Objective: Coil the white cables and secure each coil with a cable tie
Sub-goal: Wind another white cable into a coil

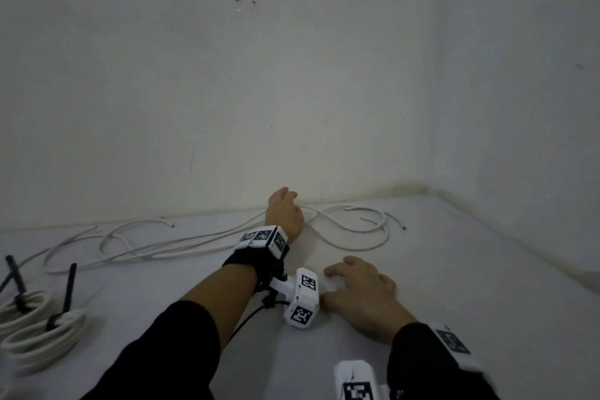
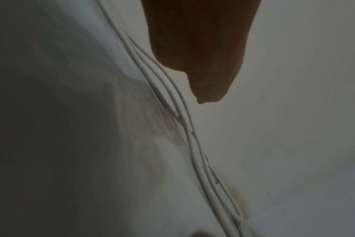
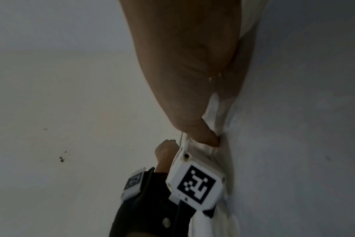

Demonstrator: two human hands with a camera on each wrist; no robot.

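Observation:
Several loose white cables [image 1: 181, 245] sprawl across the white table along the wall, with loops [image 1: 357, 227] to the right. My left hand [image 1: 285, 211] reaches forward over them at the foot of the wall. In the left wrist view its fingers [image 2: 197, 48] point down beside the cable strands [image 2: 184, 121] and no strand shows between them. My right hand [image 1: 357, 289] rests on the table nearer to me, fingers relaxed and holding nothing. In the right wrist view one fingertip [image 3: 211, 141] presses on the table surface.
Two finished white coils [image 1: 35, 328] lie at the near left, each bound by a black cable tie [image 1: 69, 289] with its tail sticking up. A pale wall [image 1: 292, 91] closes the far side, and a corner stands at the right. The left wrist camera block [image 1: 302, 299] hangs beside my right hand.

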